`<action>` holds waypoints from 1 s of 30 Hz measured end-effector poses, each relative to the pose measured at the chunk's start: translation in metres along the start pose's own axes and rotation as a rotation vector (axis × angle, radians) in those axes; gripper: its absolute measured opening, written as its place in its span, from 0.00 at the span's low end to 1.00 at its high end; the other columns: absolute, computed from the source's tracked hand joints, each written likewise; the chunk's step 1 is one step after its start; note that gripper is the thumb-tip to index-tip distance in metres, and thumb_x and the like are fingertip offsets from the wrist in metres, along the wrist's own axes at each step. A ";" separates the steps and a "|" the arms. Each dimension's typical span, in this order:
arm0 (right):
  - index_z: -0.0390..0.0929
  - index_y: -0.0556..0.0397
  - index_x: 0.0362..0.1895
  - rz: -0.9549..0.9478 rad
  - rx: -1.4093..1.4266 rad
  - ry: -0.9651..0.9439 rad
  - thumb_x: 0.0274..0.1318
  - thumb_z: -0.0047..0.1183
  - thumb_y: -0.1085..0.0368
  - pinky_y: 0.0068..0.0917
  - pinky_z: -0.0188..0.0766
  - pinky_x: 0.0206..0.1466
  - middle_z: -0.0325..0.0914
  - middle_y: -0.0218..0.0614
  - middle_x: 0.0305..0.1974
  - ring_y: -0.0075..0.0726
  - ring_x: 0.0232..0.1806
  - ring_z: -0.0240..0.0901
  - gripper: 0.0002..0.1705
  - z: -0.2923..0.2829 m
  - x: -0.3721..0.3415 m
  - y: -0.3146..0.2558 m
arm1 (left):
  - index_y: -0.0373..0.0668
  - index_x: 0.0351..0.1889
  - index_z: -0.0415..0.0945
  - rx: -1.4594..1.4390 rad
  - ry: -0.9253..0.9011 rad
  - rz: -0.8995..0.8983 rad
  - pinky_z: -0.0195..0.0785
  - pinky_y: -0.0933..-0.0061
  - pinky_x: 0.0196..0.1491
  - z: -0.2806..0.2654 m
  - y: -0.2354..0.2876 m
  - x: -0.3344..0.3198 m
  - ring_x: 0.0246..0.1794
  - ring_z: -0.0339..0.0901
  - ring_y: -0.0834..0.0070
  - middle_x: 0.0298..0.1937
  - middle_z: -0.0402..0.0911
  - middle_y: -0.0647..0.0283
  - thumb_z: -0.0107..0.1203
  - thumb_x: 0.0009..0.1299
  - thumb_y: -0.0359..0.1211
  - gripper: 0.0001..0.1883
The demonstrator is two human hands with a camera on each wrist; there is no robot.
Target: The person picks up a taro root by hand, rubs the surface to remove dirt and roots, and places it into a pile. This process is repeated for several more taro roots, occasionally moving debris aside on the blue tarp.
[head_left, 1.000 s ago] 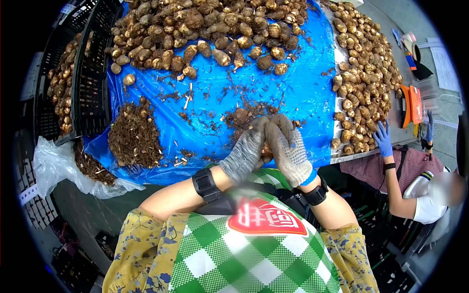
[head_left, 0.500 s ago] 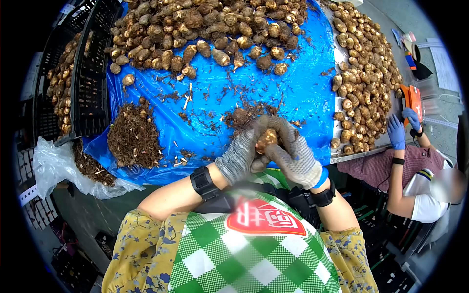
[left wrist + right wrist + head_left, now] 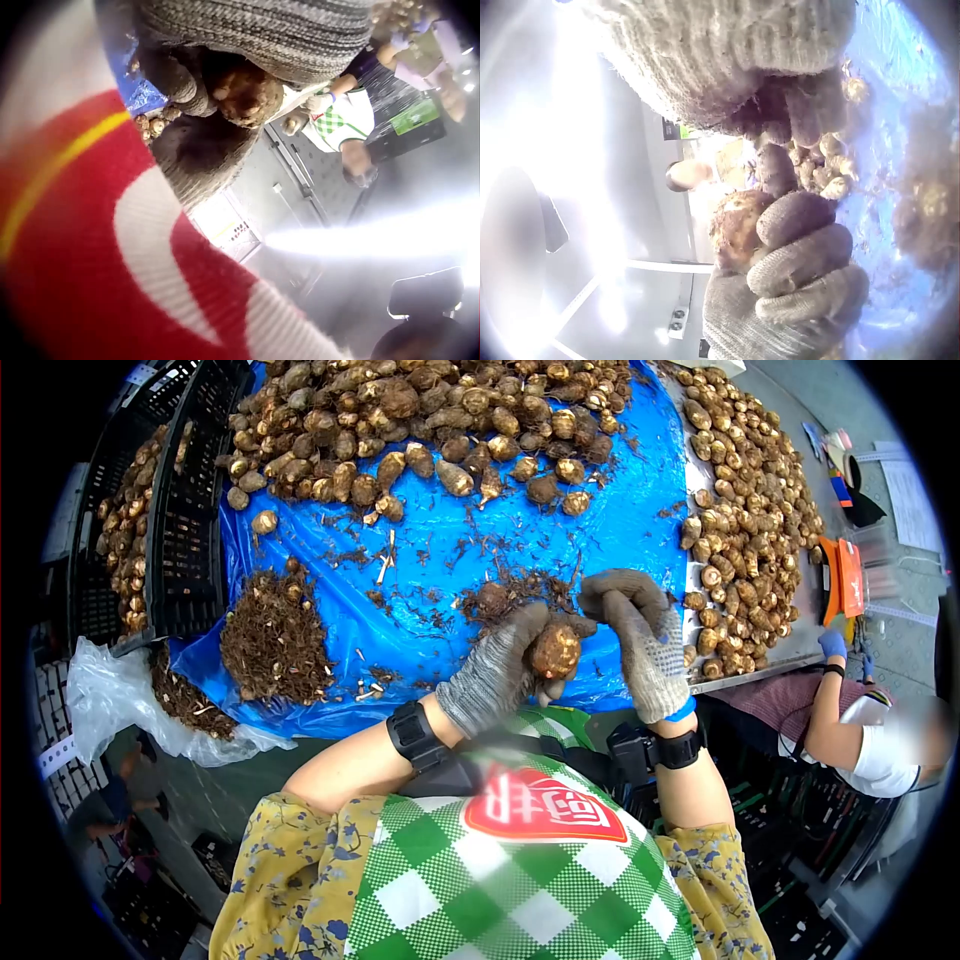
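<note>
My gloved left hand (image 3: 492, 672) holds a brown taro corm (image 3: 556, 652) above the front edge of the blue sheet (image 3: 420, 560). Patches of pale flesh show on the corm, and in the right wrist view my left fingers (image 3: 802, 259) curl round its side. To the right, apart from the corm in the head view, is my gloved right hand (image 3: 640, 640). Its fingers are bent inward, and nothing shows between them. Beyond my hands, a small heap of dark roots and soil (image 3: 515, 595) lies on the sheet.
A large pile of rough taro (image 3: 400, 420) covers the back of the sheet. More corms (image 3: 740, 530) lie on the metal table at right, near another person's gloved hand (image 3: 832, 644). Black crates (image 3: 185, 510) and a fibre heap (image 3: 275, 635) stand at left.
My hands were together round the corm; the right has let go and moved right, while the left keeps hold. The other person's hands have drawn back toward the body.
</note>
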State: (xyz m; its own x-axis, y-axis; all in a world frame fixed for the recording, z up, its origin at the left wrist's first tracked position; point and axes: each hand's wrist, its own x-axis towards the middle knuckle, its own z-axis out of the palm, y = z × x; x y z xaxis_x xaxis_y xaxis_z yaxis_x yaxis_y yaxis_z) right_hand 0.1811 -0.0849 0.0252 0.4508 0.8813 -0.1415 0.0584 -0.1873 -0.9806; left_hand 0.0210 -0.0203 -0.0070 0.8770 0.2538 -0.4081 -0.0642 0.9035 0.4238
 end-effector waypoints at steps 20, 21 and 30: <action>0.74 0.57 0.27 0.082 -0.120 -0.299 0.62 0.52 0.64 0.25 0.67 0.28 0.74 0.32 0.20 0.23 0.22 0.69 0.12 0.001 -0.022 -0.033 | 0.38 0.59 0.70 0.341 0.004 0.198 0.69 0.81 0.35 0.000 0.011 -0.008 0.33 0.73 0.82 0.38 0.77 0.65 0.45 0.73 0.53 0.29; 0.74 0.57 0.33 0.278 -0.217 -0.280 0.65 0.48 0.66 0.25 0.71 0.34 0.74 0.32 0.25 0.22 0.28 0.72 0.08 -0.006 -0.023 -0.028 | 0.38 0.59 0.69 0.374 0.011 0.216 0.69 0.80 0.35 0.001 0.013 -0.009 0.35 0.73 0.80 0.40 0.77 0.64 0.47 0.72 0.54 0.30; 0.69 0.57 0.58 0.048 0.000 -0.275 0.53 0.60 0.69 0.31 0.69 0.55 0.73 0.40 0.51 0.33 0.51 0.71 0.27 -0.001 -0.022 -0.012 | 0.37 0.51 0.73 -0.143 -0.074 0.103 0.72 0.79 0.34 -0.008 0.000 -0.001 0.36 0.76 0.75 0.41 0.79 0.59 0.53 0.69 0.50 0.25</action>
State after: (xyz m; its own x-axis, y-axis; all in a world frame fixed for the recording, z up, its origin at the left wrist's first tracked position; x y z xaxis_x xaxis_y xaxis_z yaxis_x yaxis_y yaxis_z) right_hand 0.1713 -0.1027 0.0406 0.1942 0.9562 -0.2192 0.0433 -0.2316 -0.9718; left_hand 0.0159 -0.0177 -0.0132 0.8943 0.3264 -0.3060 -0.2179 0.9151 0.3392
